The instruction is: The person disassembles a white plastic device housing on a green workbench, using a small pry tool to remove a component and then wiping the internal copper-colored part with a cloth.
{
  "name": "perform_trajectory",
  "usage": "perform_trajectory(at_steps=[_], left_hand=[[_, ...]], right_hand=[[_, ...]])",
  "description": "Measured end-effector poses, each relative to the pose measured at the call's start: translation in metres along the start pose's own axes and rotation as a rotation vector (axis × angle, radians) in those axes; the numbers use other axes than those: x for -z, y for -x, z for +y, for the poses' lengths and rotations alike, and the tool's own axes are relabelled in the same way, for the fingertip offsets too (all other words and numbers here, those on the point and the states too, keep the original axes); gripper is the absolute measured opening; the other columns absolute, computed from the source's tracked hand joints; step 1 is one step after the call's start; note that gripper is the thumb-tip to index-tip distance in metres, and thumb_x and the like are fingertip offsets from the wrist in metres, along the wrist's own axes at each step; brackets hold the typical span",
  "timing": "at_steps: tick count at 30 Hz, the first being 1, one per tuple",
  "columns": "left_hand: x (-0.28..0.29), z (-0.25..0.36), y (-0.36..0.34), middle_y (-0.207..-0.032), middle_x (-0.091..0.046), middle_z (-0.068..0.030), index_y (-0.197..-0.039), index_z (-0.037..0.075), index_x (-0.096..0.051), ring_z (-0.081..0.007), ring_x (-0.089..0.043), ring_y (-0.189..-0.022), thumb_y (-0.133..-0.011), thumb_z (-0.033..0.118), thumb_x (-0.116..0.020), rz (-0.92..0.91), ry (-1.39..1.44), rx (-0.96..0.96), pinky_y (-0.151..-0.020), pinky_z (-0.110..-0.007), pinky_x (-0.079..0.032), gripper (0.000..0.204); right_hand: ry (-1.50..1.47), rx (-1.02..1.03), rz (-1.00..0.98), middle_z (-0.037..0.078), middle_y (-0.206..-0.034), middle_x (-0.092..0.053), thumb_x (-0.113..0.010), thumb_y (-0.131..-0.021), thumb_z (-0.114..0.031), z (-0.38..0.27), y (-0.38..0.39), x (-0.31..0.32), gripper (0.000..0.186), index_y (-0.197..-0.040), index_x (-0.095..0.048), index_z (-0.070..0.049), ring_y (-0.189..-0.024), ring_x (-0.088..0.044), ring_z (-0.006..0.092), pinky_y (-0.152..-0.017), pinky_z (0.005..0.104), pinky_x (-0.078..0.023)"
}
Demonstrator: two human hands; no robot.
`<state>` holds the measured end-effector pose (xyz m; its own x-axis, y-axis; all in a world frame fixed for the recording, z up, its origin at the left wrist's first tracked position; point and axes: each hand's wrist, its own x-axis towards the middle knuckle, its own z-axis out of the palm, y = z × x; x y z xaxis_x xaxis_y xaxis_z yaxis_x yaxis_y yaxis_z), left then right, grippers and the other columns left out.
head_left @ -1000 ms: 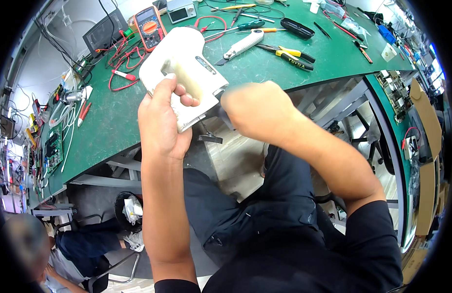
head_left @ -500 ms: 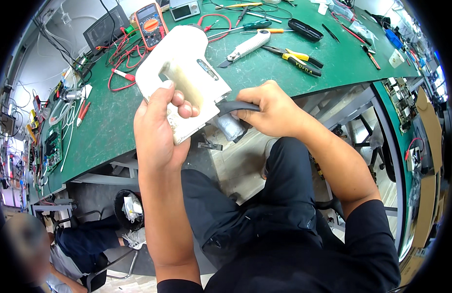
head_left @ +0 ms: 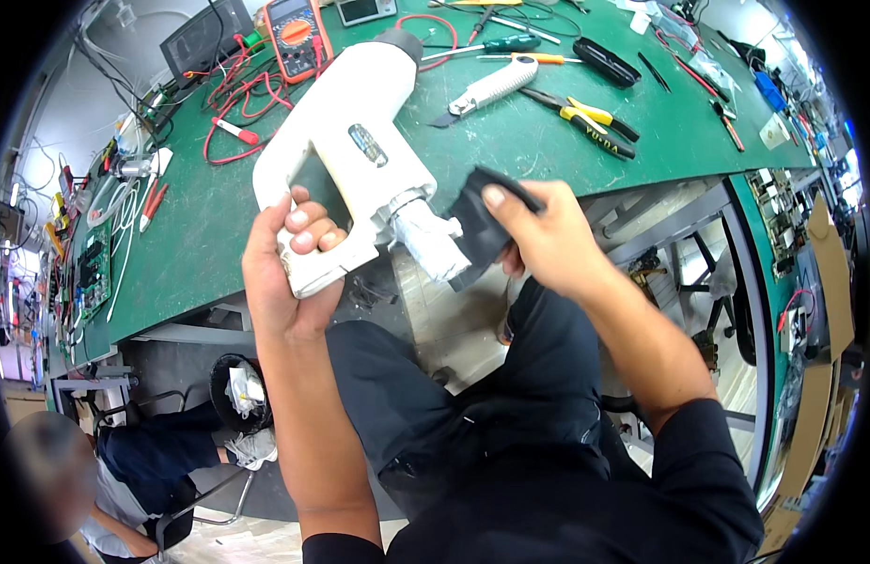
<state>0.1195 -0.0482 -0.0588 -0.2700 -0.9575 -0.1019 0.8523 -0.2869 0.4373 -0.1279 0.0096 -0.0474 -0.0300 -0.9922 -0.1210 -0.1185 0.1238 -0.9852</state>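
Observation:
My left hand (head_left: 289, 258) is closed around the loop handle of a white handheld device (head_left: 364, 89), with the fingers through the opening. The device is held tilted over the bench's front edge. It has a dark round cap (head_left: 400, 42) at its far end and a small label on its side. From its lower right end sticks out a cylinder wrapped in silvery film (head_left: 433, 246). Just right of that cylinder, my right hand (head_left: 548, 230) pinches a black curved plastic piece (head_left: 480, 221). Whether the piece touches the cylinder I cannot tell.
On the green bench (head_left: 209, 207) lie a utility knife (head_left: 491, 89), yellow-black pliers (head_left: 590, 120), screwdrivers, a black tray-like part (head_left: 607, 61) and an orange multimeter (head_left: 297, 38) with red leads. A circuit board (head_left: 94, 268) lies at left. A person (head_left: 125, 489) sits lower left beside a bin (head_left: 237, 390).
The black piece has moved right, away from the white device, in my right hand. More of the silvery cylinder now shows. The device has turned and shifted slightly in my left hand.

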Motion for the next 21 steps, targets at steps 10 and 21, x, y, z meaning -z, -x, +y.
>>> perform_trajectory(at_steps=[10, 21], left_hand=[[0.004, 0.002, 0.001, -0.082, -0.057, -0.0003, -0.112, 0.002, -0.057, -0.0085, -0.055, -0.068, -0.103, 0.02, -0.058, -0.059, -0.036, 0.004, -0.07, -0.03, -0.048, 0.02], [0.006, 0.004, 0.001, -0.086, -0.058, -0.0027, -0.113, 0.001, -0.055, -0.0098, -0.056, -0.071, -0.1, 0.017, -0.063, 0.05, -0.041, 0.015, -0.069, -0.028, -0.047, 0.022]], right_hand=[[-0.116, 0.118, 0.465, 0.001, -0.063, -0.06, -0.059, -0.105, -0.027, 0.065, 0.067, -0.01, 0.031, -0.093, -0.066, 0.001, -0.05, -0.056, 0.0067, -0.043, 0.0236, -0.042], [0.832, 0.337, 0.654, 0.024, -0.092, -0.068, -0.07, -0.093, -0.029, -0.036, 0.003, 0.029, 0.049, -0.121, -0.056, 0.009, -0.084, -0.069, 0.039, -0.081, 0.0453, -0.055]])
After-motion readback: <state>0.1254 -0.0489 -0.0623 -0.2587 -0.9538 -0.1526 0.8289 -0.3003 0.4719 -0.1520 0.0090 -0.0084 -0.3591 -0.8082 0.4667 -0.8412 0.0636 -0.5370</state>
